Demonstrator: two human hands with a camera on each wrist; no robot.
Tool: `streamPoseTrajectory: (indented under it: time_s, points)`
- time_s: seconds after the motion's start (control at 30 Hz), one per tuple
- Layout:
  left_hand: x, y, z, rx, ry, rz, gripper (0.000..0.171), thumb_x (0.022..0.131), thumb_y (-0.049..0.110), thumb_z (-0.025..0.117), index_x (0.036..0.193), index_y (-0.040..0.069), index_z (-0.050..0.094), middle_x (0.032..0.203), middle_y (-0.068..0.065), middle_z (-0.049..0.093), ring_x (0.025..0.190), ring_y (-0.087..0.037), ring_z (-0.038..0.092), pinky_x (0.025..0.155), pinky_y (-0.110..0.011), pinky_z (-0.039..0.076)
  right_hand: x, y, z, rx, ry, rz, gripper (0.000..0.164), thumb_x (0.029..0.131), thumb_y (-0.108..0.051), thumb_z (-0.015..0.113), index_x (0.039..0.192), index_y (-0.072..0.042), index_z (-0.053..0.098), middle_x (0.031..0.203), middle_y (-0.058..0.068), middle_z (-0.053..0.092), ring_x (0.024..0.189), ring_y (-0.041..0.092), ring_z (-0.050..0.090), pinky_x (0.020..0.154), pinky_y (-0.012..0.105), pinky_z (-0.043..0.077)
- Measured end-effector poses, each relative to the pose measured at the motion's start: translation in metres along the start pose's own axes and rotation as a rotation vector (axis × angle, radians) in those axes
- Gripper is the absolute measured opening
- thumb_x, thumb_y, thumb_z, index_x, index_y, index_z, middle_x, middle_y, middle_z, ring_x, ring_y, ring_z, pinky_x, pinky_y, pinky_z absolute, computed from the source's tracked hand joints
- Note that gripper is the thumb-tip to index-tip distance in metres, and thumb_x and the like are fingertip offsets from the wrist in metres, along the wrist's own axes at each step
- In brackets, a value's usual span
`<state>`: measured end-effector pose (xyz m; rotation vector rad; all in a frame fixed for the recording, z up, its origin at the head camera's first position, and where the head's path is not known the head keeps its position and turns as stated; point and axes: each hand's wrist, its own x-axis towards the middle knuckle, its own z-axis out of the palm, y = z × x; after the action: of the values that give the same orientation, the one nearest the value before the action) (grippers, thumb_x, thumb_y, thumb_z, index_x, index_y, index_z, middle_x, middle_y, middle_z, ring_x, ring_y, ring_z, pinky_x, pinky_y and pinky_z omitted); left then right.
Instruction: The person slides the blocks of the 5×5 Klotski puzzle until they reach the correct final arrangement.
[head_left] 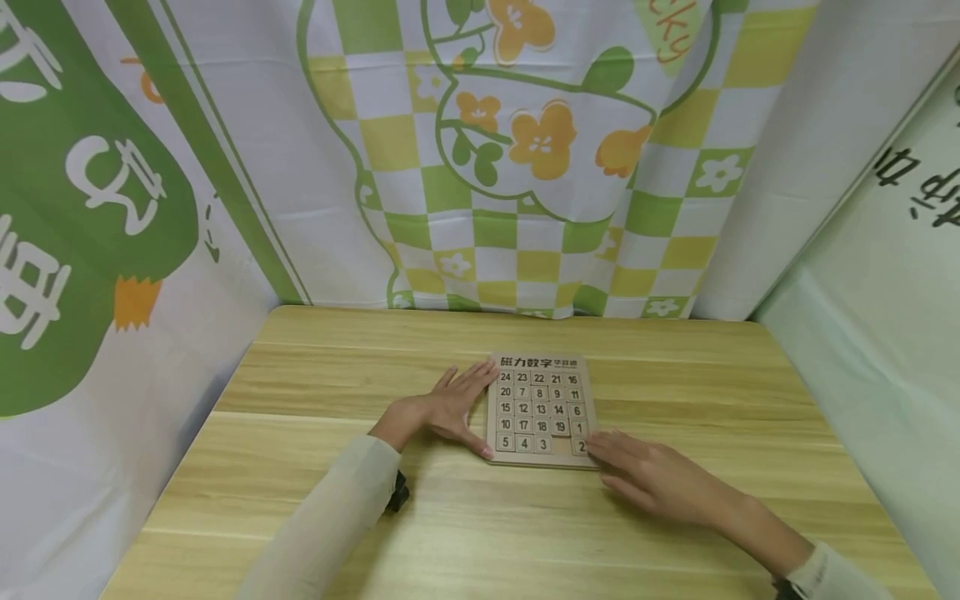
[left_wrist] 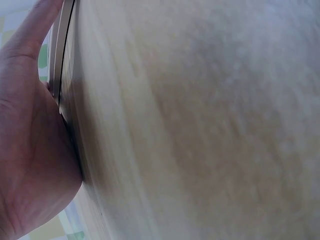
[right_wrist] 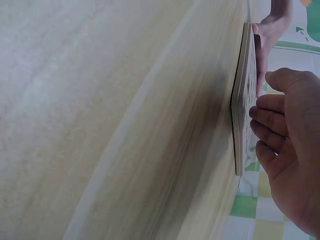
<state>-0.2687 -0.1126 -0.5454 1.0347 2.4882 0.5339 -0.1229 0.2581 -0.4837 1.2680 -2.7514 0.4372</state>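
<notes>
A wooden number sliding puzzle lies flat on the table, with rows of square tiles under a printed heading. Along its left edge my left hand is spread, fingers at the upper corner and thumb at the lower one. My right hand reaches over the lower right corner, its extended fingertips touching the tile numbered 2. Between that tile and the 3 tile, bare board shows. In the right wrist view, the right fingers are gently bent beside the puzzle's face. The left wrist view shows the left palm against the table.
The wood-grain table extends around the puzzle on all sides. A checked, flowered curtain hangs at its far edge. Printed cloth stands on the left, and a pale sheet with dark lettering on the right.
</notes>
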Motion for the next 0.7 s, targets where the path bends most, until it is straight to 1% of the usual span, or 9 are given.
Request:
streamPoseTrajectory:
  time_s: [0.2, 0.33, 0.4, 0.53, 0.63, 0.7]
  points:
    - [-0.002, 0.002, -0.002, 0.001, 0.003, 0.007, 0.150, 0.067, 0.083, 0.082, 0.171, 0.019, -0.006, 0.177, -0.001, -0.019, 0.163, -0.019, -0.016, 0.129, -0.054, -0.015, -0.002, -0.001, 0.003, 0.011, -0.012, -0.004, 0.048, 0.102, -0.025, 0.072, 0.143, -0.001, 0.064, 0.147, 0.016, 0.064, 0.132, 0.038, 0.064, 0.106, 0.054, 0.054]
    - [-0.006, 0.007, -0.006, 0.000, 0.005, 0.007, 0.150, 0.068, 0.083, 0.080, 0.171, 0.018, -0.007, 0.177, -0.002, -0.019, 0.163, -0.021, -0.015, 0.129, -0.055, -0.015, -0.001, -0.002, 0.005, 0.009, 0.008, -0.016, 0.048, 0.101, -0.025, 0.073, 0.142, -0.001, 0.065, 0.147, 0.016, 0.064, 0.132, 0.037, 0.064, 0.106, 0.053, 0.054]
    - [-0.008, 0.008, -0.007, -0.005, 0.007, 0.007, 0.150, 0.068, 0.083, 0.081, 0.171, 0.017, -0.006, 0.177, -0.003, -0.018, 0.164, -0.022, -0.014, 0.129, -0.056, -0.014, 0.000, -0.003, 0.007, 0.011, 0.018, -0.027, 0.049, 0.100, -0.024, 0.074, 0.143, -0.001, 0.065, 0.147, 0.016, 0.064, 0.132, 0.037, 0.063, 0.106, 0.054, 0.054]
    - [-0.008, 0.009, -0.007, -0.005, -0.003, -0.003, 0.149, 0.069, 0.082, 0.081, 0.171, 0.018, -0.007, 0.176, -0.001, -0.020, 0.163, -0.019, -0.016, 0.129, -0.053, -0.016, 0.005, -0.007, 0.012, 0.020, 0.022, -0.039, 0.050, 0.101, -0.025, 0.073, 0.144, -0.001, 0.063, 0.149, 0.017, 0.062, 0.133, 0.037, 0.063, 0.106, 0.055, 0.054]
    - [-0.008, 0.011, -0.009, -0.008, -0.013, -0.004, 0.148, 0.070, 0.082, 0.080, 0.171, 0.019, -0.007, 0.176, 0.000, -0.020, 0.163, -0.019, -0.017, 0.129, -0.053, -0.016, 0.010, -0.010, 0.016, 0.022, 0.014, -0.033, 0.050, 0.102, -0.027, 0.072, 0.145, -0.002, 0.063, 0.150, 0.017, 0.062, 0.134, 0.037, 0.062, 0.107, 0.055, 0.053]
    - [-0.010, 0.014, -0.011, -0.015, -0.016, -0.001, 0.147, 0.071, 0.080, 0.081, 0.171, 0.017, -0.005, 0.177, -0.003, -0.018, 0.164, -0.022, -0.015, 0.130, -0.055, -0.014, 0.012, -0.012, 0.018, 0.026, 0.008, -0.019, 0.050, 0.102, -0.028, 0.072, 0.144, -0.002, 0.064, 0.149, 0.017, 0.062, 0.134, 0.038, 0.062, 0.108, 0.055, 0.053]
